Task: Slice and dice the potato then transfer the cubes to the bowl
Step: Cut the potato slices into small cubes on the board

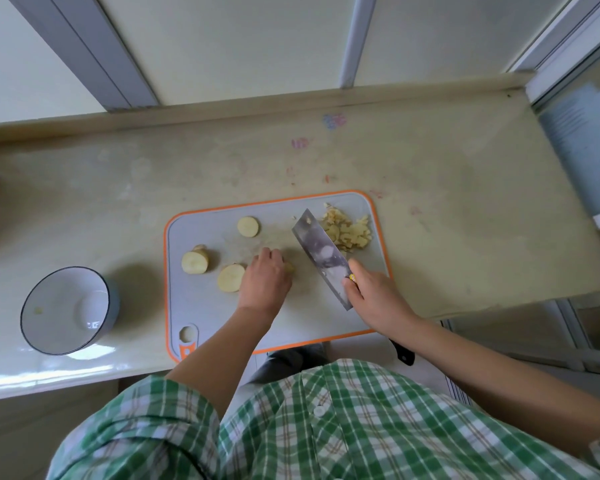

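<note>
Green plaid shirt (pixel 326 420) nearest, both hands beyond it over the cutting board (pixel 201 306). Left hand (pixel 265 275) curled down on a small potato piece (pixel 289 267), right hand (pixel 371 292) clamped round the cleaver (pixel 321 254), blade just right of that piece. Diced heap (pixel 349 232) beyond; bowl (pixel 32 306) well left

Kitchen: counter (pixel 118 188) w/ chopping board (pixel 201 306)

— What is the knife (pixel 321 252) made of?
— Shiny metal. The board (pixel 201 306) looks like smooth, dull plastic. The bowl (pixel 59 292) is glossy, the worktop (pixel 118 188) too. The shirt (pixel 326 427) is cloth.
</note>
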Demonstrator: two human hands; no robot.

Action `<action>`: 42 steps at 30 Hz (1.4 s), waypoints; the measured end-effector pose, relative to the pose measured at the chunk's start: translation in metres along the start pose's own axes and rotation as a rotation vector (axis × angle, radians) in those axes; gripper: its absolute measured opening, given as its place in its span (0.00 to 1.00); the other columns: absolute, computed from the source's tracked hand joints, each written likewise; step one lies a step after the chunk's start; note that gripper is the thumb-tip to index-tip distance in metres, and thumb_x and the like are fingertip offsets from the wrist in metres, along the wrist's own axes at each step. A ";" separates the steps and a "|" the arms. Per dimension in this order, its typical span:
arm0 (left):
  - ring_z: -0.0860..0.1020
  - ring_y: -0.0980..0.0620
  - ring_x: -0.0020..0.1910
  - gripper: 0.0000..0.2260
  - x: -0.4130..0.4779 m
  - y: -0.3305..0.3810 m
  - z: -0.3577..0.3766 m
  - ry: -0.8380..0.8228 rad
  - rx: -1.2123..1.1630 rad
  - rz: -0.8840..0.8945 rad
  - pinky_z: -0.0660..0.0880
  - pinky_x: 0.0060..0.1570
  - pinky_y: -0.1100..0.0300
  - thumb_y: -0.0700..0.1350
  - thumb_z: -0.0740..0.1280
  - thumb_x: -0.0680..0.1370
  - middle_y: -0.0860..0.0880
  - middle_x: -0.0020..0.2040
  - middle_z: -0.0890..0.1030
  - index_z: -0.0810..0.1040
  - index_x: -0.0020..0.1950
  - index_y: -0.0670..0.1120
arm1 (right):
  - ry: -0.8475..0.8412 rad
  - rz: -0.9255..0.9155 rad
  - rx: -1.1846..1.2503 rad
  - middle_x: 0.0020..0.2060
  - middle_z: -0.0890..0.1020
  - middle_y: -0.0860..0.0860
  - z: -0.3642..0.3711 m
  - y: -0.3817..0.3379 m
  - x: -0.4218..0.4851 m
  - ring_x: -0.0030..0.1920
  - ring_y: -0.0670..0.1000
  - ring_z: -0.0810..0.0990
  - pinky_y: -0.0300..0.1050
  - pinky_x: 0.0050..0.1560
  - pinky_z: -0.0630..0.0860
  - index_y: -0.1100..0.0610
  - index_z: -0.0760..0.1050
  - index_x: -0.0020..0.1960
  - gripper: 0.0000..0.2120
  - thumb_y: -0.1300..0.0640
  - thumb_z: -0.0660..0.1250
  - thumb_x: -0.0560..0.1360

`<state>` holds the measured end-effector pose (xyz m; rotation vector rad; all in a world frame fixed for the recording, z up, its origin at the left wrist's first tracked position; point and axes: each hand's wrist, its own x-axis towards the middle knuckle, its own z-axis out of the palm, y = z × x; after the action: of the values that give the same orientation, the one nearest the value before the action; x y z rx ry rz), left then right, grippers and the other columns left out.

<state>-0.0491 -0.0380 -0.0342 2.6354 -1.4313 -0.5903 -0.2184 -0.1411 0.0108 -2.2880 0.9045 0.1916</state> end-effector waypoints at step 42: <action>0.75 0.42 0.45 0.19 -0.028 -0.009 0.020 0.192 -0.305 -0.105 0.73 0.44 0.51 0.47 0.74 0.71 0.44 0.48 0.76 0.79 0.60 0.42 | -0.029 -0.136 -0.217 0.34 0.72 0.52 0.017 -0.030 0.000 0.34 0.56 0.73 0.47 0.31 0.66 0.60 0.65 0.60 0.10 0.57 0.53 0.81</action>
<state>-0.0636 -0.0075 -0.0466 2.4583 -1.0613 -0.5033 -0.1967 -0.1142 0.0130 -2.5297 0.7410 0.2735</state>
